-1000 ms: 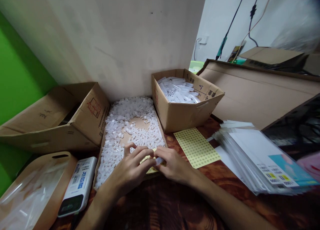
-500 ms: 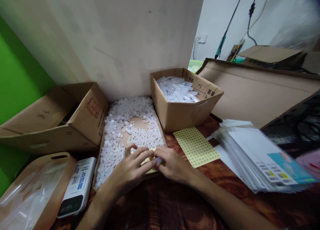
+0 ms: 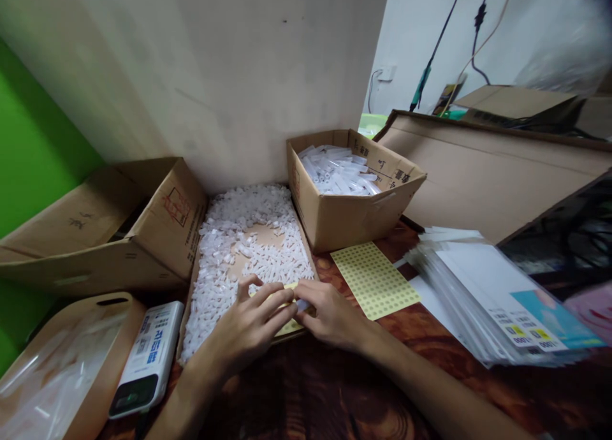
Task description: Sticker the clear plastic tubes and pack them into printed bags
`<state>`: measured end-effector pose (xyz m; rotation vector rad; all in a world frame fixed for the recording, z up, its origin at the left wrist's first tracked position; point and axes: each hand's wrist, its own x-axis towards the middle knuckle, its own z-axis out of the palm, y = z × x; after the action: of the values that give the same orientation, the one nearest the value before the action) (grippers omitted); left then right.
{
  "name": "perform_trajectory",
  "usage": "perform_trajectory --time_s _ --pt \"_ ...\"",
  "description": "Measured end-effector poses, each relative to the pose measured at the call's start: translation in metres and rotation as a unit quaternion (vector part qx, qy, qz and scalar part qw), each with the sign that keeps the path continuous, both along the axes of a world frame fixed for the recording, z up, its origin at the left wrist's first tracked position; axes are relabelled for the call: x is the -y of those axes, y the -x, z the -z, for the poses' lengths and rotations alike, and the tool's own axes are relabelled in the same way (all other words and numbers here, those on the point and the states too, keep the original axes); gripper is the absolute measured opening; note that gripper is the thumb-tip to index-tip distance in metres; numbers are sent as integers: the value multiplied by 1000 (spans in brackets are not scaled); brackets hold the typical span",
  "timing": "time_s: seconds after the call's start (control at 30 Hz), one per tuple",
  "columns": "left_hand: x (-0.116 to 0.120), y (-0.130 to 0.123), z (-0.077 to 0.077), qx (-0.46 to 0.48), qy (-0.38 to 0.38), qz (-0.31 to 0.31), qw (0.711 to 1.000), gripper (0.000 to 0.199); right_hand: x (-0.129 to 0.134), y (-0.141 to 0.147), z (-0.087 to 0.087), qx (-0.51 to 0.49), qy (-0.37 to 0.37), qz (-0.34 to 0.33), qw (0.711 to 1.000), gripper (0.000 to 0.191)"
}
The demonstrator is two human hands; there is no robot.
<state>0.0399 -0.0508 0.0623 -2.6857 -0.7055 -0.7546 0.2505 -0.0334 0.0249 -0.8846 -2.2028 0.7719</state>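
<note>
My left hand [image 3: 258, 315] reaches over a yellow sticker sheet [image 3: 289, 327] at the front of a shallow cardboard tray [image 3: 265, 234]. Its fingers are bent and drawn in, and its thumb is hidden underneath. Facing it, my right hand [image 3: 329, 312] pinches a small translucent plastic tube [image 3: 303, 305] between thumb and fingers. The left fingertips meet the right ones at this tube; whether they also grip it is hidden. Small white plastic pieces [image 3: 215, 287] fill much of the tray behind my hands.
Right of the tray, a cardboard box [image 3: 354, 217] holds clear tubes, near another yellow sticker sheet [image 3: 375, 280] and stacked plastic-sleeved packets [image 3: 502, 300]. To the left are a larger carton [image 3: 162, 236], a white power bank [image 3: 148, 357] and a beige bin [image 3: 109, 363] with clear bags.
Both hands stay together over the sticker sheet, with barely any shift of the fingers. The whole view has moved very slightly.
</note>
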Motion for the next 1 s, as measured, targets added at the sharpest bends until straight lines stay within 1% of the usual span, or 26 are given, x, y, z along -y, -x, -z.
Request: perform_trajectory --time_s 0.1,0.37,0.53,0.63,0.73,0.9,1.0 --pt "0 1 1 0 8 4 1000 28 0 0 0 1 1 3 1000 17" --pt "1 3 1 -25 -4 4 1000 30 0 -1 -1 10 4 6 1000 17" --pt "1 2 -2 -25 -7 2 1000 24 0 0 -2 0 6 5 1000 17" --pt "1 3 -3 -15 -14 5 1000 20 1 0 -1 -8 9 6 1000 14" --pt "2 3 -4 2 -5 5 1000 17 1 0 -1 -18 14 4 1000 9" --pt "3 -2 -9 61 7 -3 998 12 0 -2 -5 -42 24 5 999 5" --pt "4 -3 -10 82 -5 -1 997 13 1 -2 -10 -68 40 2 997 10"
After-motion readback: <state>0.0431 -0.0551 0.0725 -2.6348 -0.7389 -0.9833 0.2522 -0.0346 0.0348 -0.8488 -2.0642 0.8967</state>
